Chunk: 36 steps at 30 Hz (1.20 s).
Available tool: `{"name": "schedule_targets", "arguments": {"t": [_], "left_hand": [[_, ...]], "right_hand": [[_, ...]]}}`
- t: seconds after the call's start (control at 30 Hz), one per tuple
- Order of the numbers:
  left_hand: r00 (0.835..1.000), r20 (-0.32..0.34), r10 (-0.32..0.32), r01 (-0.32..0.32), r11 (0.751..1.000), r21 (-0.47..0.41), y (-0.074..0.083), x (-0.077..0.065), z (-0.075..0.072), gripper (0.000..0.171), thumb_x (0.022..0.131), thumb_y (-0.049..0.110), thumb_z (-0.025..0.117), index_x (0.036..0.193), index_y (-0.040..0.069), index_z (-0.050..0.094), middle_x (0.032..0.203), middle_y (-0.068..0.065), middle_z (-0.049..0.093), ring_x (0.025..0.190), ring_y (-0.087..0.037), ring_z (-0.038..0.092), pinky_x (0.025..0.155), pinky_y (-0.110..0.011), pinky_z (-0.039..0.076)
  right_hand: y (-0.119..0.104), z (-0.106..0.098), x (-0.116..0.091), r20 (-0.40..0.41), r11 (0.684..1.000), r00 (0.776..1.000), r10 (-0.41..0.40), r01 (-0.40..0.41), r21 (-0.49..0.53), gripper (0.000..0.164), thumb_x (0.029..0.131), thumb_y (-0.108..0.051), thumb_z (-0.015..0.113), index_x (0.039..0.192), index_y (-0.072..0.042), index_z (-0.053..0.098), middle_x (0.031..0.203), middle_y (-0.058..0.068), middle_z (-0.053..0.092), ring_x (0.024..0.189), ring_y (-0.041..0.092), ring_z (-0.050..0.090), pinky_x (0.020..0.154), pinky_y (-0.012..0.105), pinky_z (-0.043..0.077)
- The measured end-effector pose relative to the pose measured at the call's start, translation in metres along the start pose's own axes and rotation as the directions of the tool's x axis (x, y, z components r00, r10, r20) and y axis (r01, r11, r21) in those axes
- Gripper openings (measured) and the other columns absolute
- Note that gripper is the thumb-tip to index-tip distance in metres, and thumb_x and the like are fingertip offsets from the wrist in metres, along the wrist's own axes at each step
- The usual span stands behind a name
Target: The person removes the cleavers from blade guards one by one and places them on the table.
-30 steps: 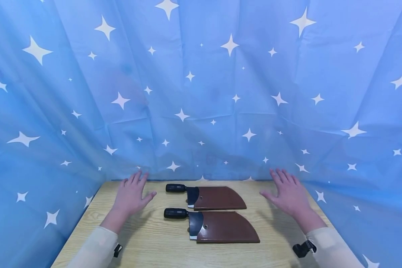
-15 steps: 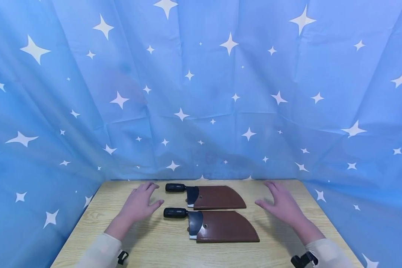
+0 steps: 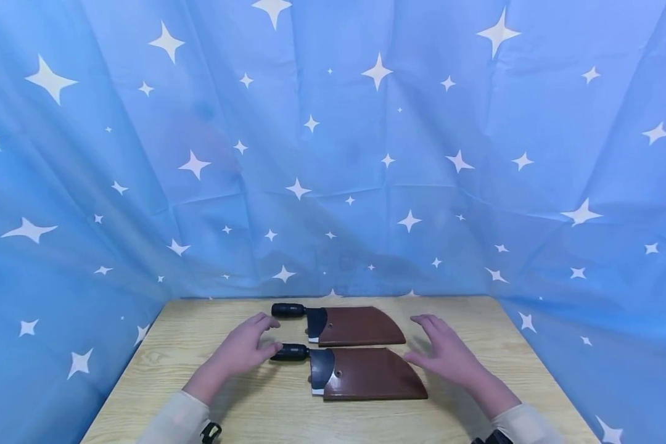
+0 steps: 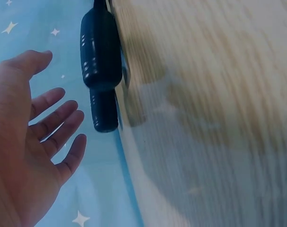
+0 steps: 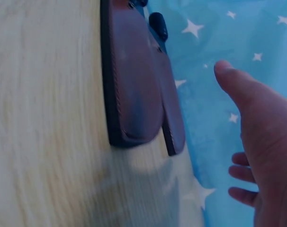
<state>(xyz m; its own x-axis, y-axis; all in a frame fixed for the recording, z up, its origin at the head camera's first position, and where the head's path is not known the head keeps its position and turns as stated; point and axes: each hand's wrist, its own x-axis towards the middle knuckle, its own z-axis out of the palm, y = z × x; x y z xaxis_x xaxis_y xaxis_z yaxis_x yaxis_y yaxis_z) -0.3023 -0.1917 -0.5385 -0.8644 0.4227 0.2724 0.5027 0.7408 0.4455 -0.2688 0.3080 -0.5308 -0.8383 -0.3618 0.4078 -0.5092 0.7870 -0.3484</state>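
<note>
Apparent approach stage: left hand point(image 3: 243, 351) and right hand point(image 3: 446, 354), both empty with fingers relaxed, flank the sheathed nearer cleaver point(image 3: 361, 374) and farther cleaver point(image 3: 355, 325) at lower centre, a grasp probably calling next for closure around handle point(image 3: 291, 352) and sheath point(image 3: 383, 376).
</note>
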Motion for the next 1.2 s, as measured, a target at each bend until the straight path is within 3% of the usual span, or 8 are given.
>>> {"name": "schedule_targets", "arguments": {"t": [0.23, 0.4, 0.67, 0.83, 1.2], "left_hand": [[0.999, 0.041, 0.025, -0.022, 0.997, -0.075, 0.004, 0.003, 0.009, 0.047, 0.101, 0.038, 0.082, 0.137, 0.01, 0.07, 0.133, 0.001, 0.068, 0.122, -0.026, 0.068, 0.105, -0.055, 0.056], [0.998, 0.069, 0.01, -0.002, 0.994, -0.11, 0.005, 0.001, 0.015, 0.046, 0.099, 0.035, 0.085, 0.136, 0.011, 0.07, 0.132, 0.002, 0.068, 0.123, -0.026, 0.067, 0.106, -0.055, 0.056], [0.996, 0.083, 0.016, -0.011, 0.998, -0.054, 0.007, 0.01, 0.025, 0.046, 0.097, 0.041, 0.087, 0.133, 0.016, 0.071, 0.129, 0.004, 0.068, 0.12, -0.024, 0.068, 0.104, -0.052, 0.057], [0.995, 0.101, 0.012, -0.01, 1.0, -0.024, 0.01, 0.014, 0.03, 0.046, 0.094, 0.038, 0.089, 0.131, 0.014, 0.073, 0.129, 0.001, 0.069, 0.12, -0.026, 0.069, 0.106, -0.051, 0.056], [0.991, 0.136, 0.001, 0.002, 1.0, -0.018, 0.018, 0.019, 0.034, 0.039, 0.094, 0.029, 0.09, 0.126, 0.012, 0.075, 0.12, -0.001, 0.073, 0.11, -0.024, 0.071, 0.098, -0.05, 0.059]], "right_hand": [[-0.015, 0.01, 0.0, 0.026, 0.999, 0.998, -0.049, 0.049, 0.008, 0.083, 0.085, -0.046, 0.095, 0.149, -0.006, 0.061, 0.142, 0.012, 0.065, 0.129, 0.038, 0.065, 0.103, 0.062, 0.056], [-0.019, 0.019, 0.0, 0.055, 0.998, 0.996, -0.068, 0.068, 0.0, 0.086, 0.084, -0.052, 0.095, 0.149, -0.008, 0.062, 0.14, 0.009, 0.066, 0.126, 0.032, 0.066, 0.103, 0.059, 0.057], [-0.029, 0.027, -0.002, 0.156, 0.998, 0.986, -0.062, 0.057, 0.037, 0.094, 0.084, -0.063, 0.092, 0.151, -0.006, 0.061, 0.146, 0.008, 0.062, 0.132, 0.037, 0.062, 0.106, 0.061, 0.055], [-0.034, 0.035, -0.001, 0.221, 0.995, 0.97, -0.1, 0.098, 0.022, 0.101, 0.083, -0.071, 0.089, 0.155, -0.006, 0.059, 0.15, 0.012, 0.061, 0.136, 0.04, 0.06, 0.107, 0.063, 0.053], [-0.04, 0.054, 0.004, 0.303, 0.993, 0.948, -0.1, 0.115, -0.032, 0.11, 0.078, -0.087, 0.08, 0.158, -0.015, 0.058, 0.153, 0.01, 0.059, 0.141, 0.035, 0.056, 0.114, 0.061, 0.049]]}}
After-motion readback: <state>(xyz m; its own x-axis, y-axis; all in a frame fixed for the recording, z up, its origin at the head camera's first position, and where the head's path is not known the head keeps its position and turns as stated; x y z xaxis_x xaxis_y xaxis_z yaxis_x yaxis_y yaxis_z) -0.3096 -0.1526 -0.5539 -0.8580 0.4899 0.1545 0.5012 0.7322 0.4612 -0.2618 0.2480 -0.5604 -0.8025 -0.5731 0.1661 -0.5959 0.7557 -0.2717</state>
